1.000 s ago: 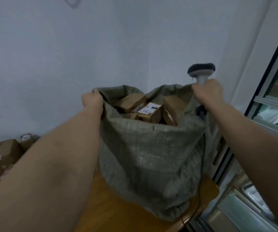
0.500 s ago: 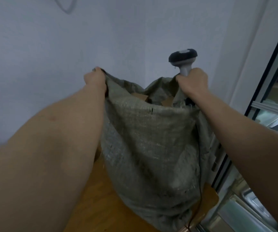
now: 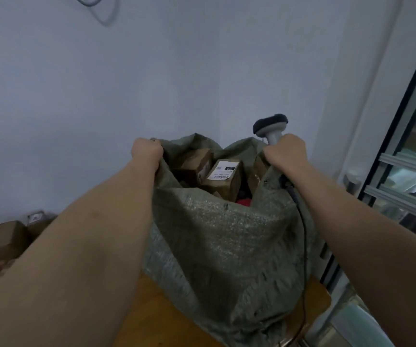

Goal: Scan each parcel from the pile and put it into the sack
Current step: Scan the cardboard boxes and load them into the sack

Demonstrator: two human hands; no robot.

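While gripped: left hand [image 3: 147,152] clutches sack [image 3: 222,236] rim; right hand [image 3: 285,154] clasps rim with scanner [image 3: 270,125]
Handling: soft cloth, likely heavy with parcels [image 3: 223,176]; lift by rim

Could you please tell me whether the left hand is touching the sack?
Touching. The head view shows the left hand with its fingers curled over the sack's rim, gripping the fabric.
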